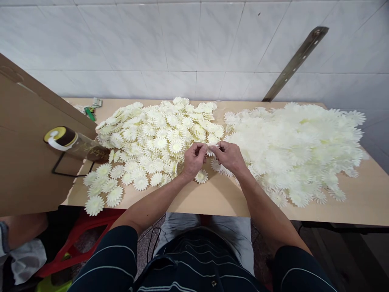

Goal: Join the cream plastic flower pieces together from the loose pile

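Observation:
Close together over the table's middle, my left hand and my right hand both have thumb and fingers pinched. Between the fingertips is a white artificial flower, partly hidden by the fingers. Beside my left hand spreads a heap of cream-white artificial flowers, with yellowish centres and narrow petals. A denser pile of whiter flower pieces lies to the right of my right hand. One loose flower rests on the table just below my left hand.
The wooden table meets a tiled wall. A metal strip leans there. At left are a cardboard panel, a tilted bottle with a yellow lid and a small green item. A red stool and another person's arm show below.

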`<move>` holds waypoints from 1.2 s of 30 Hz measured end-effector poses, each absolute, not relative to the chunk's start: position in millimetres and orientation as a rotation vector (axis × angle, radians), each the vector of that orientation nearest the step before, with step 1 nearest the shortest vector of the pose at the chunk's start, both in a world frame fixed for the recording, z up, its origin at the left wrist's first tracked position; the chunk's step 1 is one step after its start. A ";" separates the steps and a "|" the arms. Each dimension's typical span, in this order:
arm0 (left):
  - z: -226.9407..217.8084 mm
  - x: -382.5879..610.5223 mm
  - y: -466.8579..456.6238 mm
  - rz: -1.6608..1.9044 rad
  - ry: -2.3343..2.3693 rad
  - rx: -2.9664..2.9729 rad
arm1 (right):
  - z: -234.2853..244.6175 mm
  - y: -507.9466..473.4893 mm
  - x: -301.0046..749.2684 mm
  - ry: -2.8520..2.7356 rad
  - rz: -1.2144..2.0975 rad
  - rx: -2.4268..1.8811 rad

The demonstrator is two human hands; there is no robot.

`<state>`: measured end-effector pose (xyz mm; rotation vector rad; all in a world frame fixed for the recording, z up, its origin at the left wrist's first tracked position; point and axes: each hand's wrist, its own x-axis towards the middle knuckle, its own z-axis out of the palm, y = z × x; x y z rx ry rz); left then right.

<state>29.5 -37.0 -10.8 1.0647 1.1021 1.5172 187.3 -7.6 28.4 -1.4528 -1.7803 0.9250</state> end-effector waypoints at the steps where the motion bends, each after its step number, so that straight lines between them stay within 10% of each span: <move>1: -11.2 29.5 -36.7 1.504 1.075 1.056 | 28.5 -7.6 187.0 -1.766 0.925 -1.453; 36: -1.2 22.4 -27.8 1.139 0.855 0.645 | 45.7 -11.1 195.5 -1.739 1.142 -1.435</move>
